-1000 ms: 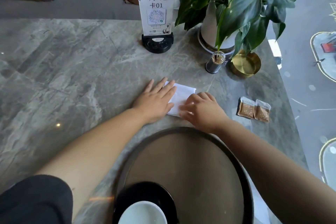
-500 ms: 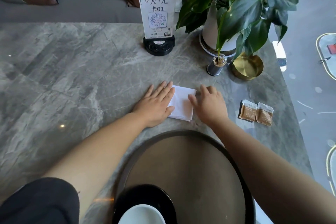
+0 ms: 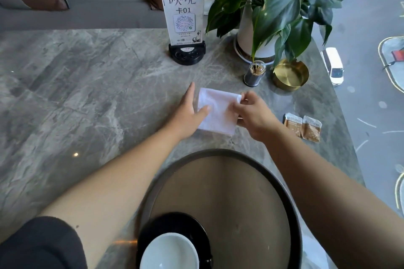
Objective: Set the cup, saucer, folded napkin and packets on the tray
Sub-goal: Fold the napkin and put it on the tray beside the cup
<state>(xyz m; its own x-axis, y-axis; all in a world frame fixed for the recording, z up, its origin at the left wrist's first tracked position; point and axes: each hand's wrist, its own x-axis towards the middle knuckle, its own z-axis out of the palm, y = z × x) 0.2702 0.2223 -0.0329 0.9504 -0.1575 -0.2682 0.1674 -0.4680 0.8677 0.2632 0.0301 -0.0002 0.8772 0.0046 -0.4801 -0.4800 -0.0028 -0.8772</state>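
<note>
A white folded napkin [image 3: 218,109] lies on the marble table just beyond the round dark-rimmed tray [image 3: 220,181]. My left hand [image 3: 188,113] rests flat beside it, thumb pressing on its left part. My right hand [image 3: 253,113] pinches the napkin's right edge and upper right corner between thumb and fingers. Two brown packets [image 3: 302,126] lie side by side on the table to the right of my right hand. On the near part of the tray sits a black saucer [image 3: 196,227] with a white cup [image 3: 169,251] on it.
At the back stand a table sign on a black base [image 3: 185,26], a potted plant [image 3: 262,17], a toothpick holder [image 3: 254,74] and a gold ashtray [image 3: 290,74]. The table's right edge runs close to the packets. A sofa lies beyond the far edge.
My right hand has turned from lying flat over the napkin's right side to pinching its right edge. My left hand slid off to the left, leaving only the thumb on the napkin.
</note>
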